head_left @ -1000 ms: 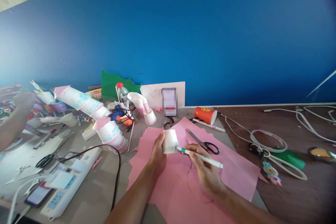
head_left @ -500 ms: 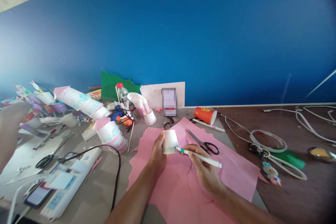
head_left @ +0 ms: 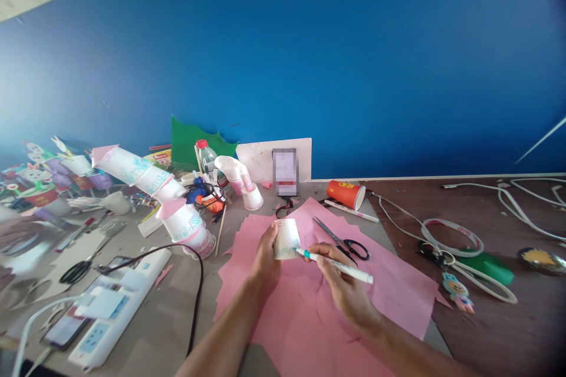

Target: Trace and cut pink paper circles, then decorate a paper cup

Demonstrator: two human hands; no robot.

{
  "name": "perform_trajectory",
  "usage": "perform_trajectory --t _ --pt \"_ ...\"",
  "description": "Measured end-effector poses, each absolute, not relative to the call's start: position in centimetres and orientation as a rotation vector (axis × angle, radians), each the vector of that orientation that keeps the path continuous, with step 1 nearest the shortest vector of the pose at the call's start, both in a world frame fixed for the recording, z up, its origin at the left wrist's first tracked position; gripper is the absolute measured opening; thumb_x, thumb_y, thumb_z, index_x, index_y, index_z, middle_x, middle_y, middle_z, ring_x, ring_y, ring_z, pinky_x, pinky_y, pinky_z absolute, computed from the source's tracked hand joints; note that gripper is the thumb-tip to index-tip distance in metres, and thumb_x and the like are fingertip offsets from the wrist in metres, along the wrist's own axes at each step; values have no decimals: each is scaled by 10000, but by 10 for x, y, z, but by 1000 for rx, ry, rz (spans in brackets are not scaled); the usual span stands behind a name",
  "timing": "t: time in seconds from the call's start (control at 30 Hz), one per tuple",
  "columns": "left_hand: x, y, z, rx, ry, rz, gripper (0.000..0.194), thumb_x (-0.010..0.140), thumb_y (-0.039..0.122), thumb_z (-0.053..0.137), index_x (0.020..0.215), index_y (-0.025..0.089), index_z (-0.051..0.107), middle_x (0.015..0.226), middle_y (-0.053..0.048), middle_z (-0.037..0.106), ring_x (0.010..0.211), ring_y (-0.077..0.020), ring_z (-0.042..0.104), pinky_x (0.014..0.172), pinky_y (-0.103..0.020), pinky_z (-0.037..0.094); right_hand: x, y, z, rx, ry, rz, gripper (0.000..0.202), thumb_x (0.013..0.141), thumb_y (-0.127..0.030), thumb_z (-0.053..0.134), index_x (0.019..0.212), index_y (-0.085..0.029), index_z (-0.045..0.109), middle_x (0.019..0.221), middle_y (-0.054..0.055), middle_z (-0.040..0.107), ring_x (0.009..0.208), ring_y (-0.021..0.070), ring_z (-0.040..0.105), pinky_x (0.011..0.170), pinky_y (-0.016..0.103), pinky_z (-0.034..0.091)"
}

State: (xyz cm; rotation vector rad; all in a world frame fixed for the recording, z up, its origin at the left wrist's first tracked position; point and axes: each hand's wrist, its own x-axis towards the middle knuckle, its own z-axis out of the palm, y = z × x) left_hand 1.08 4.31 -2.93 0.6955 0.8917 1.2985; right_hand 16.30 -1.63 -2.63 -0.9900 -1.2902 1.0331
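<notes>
My left hand (head_left: 266, 253) is closed around the side of a small white paper cup (head_left: 285, 240) with teal strokes drawn near its lower edge. In my right hand (head_left: 347, 285) is a white marker (head_left: 342, 269), gripped like a pen. Its teal tip points left and sits at the cup's right lower side; whether it touches cannot be made out. Both hands are over a large pink sheet of paper (head_left: 398, 288) with a jagged edge. Black-handled scissors (head_left: 340, 238) lie on that sheet, just beyond my right hand.
Decorated paper cups (head_left: 188, 224) stand stacked at the left, behind a white power strip (head_left: 106, 318) with a dark cable. A red paper cup (head_left: 345, 194) lies at the back. White cords (head_left: 490, 247) lie right. Another person's blurred hands (head_left: 17, 247) are at far left.
The other person's arm at the far left has drawn back and lower, uncovering a red cup there. My hands, the cup and the marker are almost unmoved.
</notes>
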Motion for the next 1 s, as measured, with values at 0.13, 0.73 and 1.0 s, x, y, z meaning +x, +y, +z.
perform_trajectory --t 0.13,0.73,1.0 --pt "10 43 -30 699 891 1299 451 798 561 631 940 134 660 770 -69 712 790 -245 674 698 -304 486 163 -15 -27 -987 -1296 1049 328 931 -517 525 943 -232 687 863 55 701 806 225 639 722 323 509" --pt "12 43 -28 721 894 1317 495 783 597 640 929 124 662 774 -70 702 790 -241 660 697 -304 475 164 -15 -30 -973 -1257 1091 322 935 -516 528 951 -235 685 900 53 686 774 196 610 717 301 507" --pt "10 43 -31 719 878 1296 470 797 574 638 950 131 661 759 -57 690 743 -219 648 675 -290 464 166 -15 -32 -949 -1248 1115 321 920 -517 544 888 -230 683 765 17 641 632 165 538 661 298 483"
